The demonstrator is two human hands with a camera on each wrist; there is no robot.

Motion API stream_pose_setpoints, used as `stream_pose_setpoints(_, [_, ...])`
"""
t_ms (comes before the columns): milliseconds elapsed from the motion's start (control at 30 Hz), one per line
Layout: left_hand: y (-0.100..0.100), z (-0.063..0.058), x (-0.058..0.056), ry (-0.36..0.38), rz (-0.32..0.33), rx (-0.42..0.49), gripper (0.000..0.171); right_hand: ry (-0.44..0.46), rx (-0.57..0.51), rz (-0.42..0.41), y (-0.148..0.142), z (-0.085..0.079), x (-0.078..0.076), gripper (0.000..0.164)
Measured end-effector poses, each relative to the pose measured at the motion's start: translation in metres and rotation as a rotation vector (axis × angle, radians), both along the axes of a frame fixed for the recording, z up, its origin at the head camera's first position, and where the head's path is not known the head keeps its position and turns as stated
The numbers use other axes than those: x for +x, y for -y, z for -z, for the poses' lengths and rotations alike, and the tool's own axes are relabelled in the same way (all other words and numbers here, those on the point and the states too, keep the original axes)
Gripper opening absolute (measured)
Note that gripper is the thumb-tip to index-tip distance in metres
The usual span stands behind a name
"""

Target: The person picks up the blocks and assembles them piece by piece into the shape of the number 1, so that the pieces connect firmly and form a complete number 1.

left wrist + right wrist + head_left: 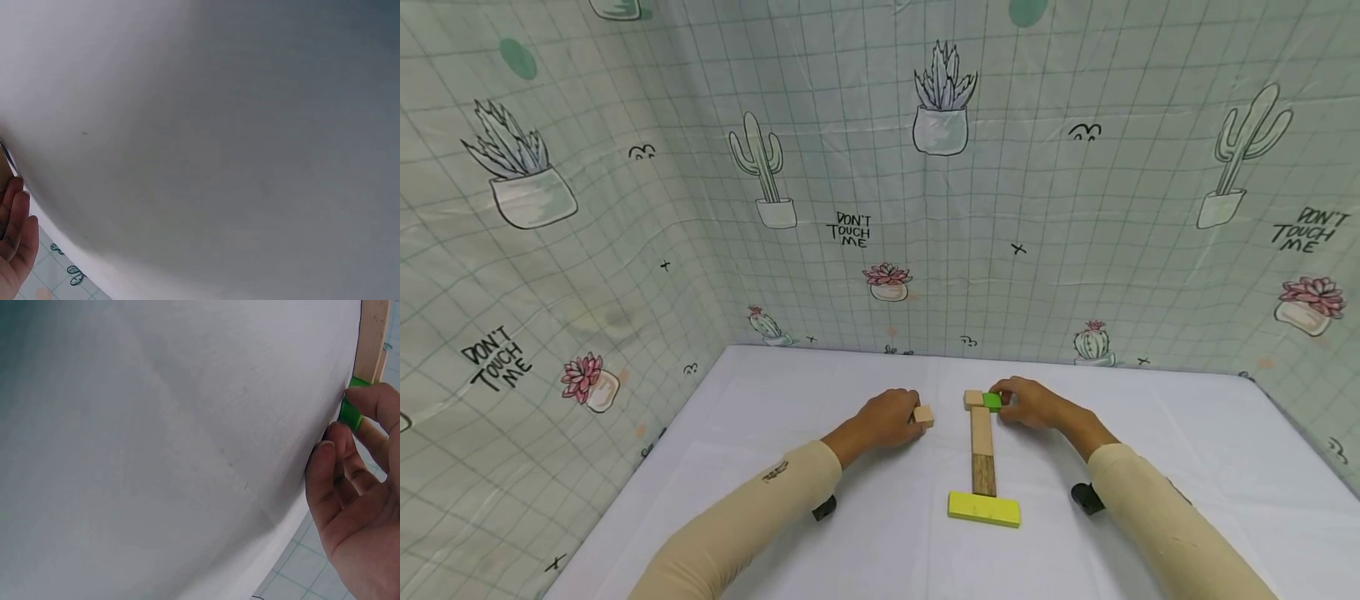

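My left hand [891,417] holds a small light wooden block [923,417], left of a line of blocks on the table. Only its fingers and a sliver of wood [4,170] show at the edge of the left wrist view. Across the line, my right hand [1030,403] pinches a green block [992,402], whose left end meets another small wooden block [973,399]. The right wrist view shows thumb and fingers about the green block [350,415]. A light wooden block [981,431] and a darker, grained one [983,475] run toward me, down to a yellow block [983,509] lying crosswise.
White cloth covers the table [880,542]. A patterned curtain [880,183] with cactus drawings rises behind it and at the sides. Black devices [824,507] show under both forearms.
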State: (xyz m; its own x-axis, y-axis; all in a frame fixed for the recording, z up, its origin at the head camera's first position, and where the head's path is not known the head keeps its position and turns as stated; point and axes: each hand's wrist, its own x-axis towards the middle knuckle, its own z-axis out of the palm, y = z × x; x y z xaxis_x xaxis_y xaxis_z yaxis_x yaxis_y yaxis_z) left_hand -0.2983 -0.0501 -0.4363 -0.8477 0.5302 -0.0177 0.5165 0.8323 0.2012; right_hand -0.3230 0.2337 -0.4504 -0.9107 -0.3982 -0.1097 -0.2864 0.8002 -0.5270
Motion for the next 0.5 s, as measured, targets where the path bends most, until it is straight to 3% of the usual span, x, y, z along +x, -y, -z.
stream_pose_setpoints(500, [-0.0084,0.0028,-0.0042,0.009,-0.007,-0.014,0.034,-0.020,0.015,-0.010,-0.0004,-0.0005,0.0007,0.039])
